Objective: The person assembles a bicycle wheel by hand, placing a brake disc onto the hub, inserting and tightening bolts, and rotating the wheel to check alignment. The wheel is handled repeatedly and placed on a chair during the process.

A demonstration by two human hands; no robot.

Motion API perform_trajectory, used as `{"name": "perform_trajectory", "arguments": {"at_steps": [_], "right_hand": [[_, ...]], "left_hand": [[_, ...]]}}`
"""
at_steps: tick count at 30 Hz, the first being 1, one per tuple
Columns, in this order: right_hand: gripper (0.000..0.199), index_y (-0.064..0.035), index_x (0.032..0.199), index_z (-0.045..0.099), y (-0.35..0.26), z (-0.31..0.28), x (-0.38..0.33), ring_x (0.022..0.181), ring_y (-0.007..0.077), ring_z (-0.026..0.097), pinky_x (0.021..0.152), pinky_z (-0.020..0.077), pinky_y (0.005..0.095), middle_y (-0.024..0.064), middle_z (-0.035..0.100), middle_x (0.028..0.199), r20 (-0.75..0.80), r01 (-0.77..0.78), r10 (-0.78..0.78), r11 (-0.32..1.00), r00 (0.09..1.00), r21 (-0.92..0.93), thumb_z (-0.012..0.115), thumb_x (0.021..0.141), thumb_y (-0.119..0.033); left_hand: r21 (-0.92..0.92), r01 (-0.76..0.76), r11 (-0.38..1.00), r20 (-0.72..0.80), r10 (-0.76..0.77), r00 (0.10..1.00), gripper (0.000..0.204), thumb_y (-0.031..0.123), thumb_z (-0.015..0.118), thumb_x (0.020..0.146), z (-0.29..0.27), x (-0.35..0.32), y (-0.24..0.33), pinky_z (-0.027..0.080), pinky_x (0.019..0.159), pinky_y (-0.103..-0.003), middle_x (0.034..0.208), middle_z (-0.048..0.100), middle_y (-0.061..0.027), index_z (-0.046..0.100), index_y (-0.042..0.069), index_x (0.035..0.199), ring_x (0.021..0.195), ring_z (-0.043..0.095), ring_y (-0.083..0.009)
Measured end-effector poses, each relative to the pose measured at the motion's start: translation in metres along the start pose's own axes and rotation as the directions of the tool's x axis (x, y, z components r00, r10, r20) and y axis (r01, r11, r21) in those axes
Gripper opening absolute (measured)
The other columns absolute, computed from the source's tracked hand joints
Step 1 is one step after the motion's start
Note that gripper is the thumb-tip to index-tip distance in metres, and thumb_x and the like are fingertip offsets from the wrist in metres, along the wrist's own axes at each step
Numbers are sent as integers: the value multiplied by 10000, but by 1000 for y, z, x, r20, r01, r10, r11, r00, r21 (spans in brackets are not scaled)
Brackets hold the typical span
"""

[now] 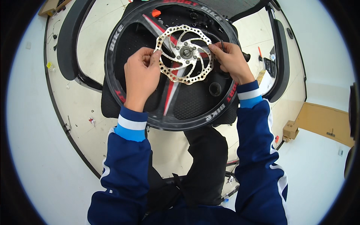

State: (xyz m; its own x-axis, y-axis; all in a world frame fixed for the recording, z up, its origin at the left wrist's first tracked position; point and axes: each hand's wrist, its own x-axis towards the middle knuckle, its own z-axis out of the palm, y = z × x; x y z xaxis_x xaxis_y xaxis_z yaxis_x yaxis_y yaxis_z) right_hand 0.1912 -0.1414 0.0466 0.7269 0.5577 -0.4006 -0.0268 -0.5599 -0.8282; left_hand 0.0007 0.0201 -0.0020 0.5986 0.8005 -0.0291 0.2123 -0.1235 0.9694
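Observation:
A silver brake rotor (179, 79) with a drilled rim and curved arms sits over the hub at the middle of a bicycle wheel (168, 125). The wheel is black, with red and white spokes, and lies flat on a chair seat. At the rotor's left rim, my left hand (143, 75) is closed, thumb and fingers pinching the edge. My right hand (233, 62) pinches the opposite rim between thumb and forefinger. A thin dark rod (222, 45) sticks up by its fingers; whether that hand holds it too I cannot tell. Bolt heads show around the hub.
The black chair's armrests rise at left (67, 41) and right (281, 60). Small dark parts and an orange piece (156, 13) lie beyond the spokes, and a black ring (215, 89) nearer. A tool case (270, 66) and a cardboard box (290, 129) are on the floor at right.

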Motion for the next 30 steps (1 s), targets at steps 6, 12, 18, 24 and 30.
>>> {"name": "perform_trajectory", "arguments": {"at_steps": [6, 12, 18, 24, 30], "right_hand": [[260, 48, 912, 681, -1, 4, -32, 654, 56, 541, 564, 414, 212, 23, 653, 759, -1, 14, -14, 999, 1000, -52, 675, 949, -209], [271, 59, 864, 661, 5, 10, -42, 623, 60, 511, 568, 407, 235, 17, 611, 691, 21, 19, -18, 998, 1000, -52, 633, 970, -189], [295, 33, 783, 617, -2, 9, -41, 536, 68, 453, 493, 358, 264, 21, 563, 624, 43, -1, 4, 998, 999, -66, 616, 976, -190], [278, -2, 809, 602, -11, 10, -41, 467, 48, 400, 404, 269, 228, 1, 542, 625, 71, -122, 119, 992, 990, 43, 609, 990, -213], [294, 6, 798, 625, -7, 8, -52, 471, 55, 440, 402, 287, 235, 13, 558, 613, 109, -127, 119, 990, 987, 68, 618, 983, -222]], "left_hand": [[76, -36, 996, -22, 38, 999, 254, 188, 706, 902, -7, 13, 15, 494, 594, -270, 718, 695, -112, 720, -51, 987, 606, 636, -132], [141, 0, 990, 68, -9, 998, 290, 175, 691, 908, -13, 4, 28, 494, 575, -280, 706, 698, -135, 688, -80, 1047, 594, 663, -155], [115, 14, 993, 115, -27, 993, 286, 154, 659, 924, -6, 5, 22, 490, 565, -310, 670, 681, -150, 671, -92, 1070, 572, 668, -182], [28, 8, 1000, 64, -10, 998, 291, 168, 651, 916, 8, 30, 8, 503, 670, -322, 744, 701, -167, 685, -67, 1084, 686, 697, -221], [6, -18, 1000, 78, 18, 997, 323, 192, 644, 922, 9, 37, 9, 521, 728, -326, 842, 725, -190, 684, -34, 1149, 754, 716, -232]]}}
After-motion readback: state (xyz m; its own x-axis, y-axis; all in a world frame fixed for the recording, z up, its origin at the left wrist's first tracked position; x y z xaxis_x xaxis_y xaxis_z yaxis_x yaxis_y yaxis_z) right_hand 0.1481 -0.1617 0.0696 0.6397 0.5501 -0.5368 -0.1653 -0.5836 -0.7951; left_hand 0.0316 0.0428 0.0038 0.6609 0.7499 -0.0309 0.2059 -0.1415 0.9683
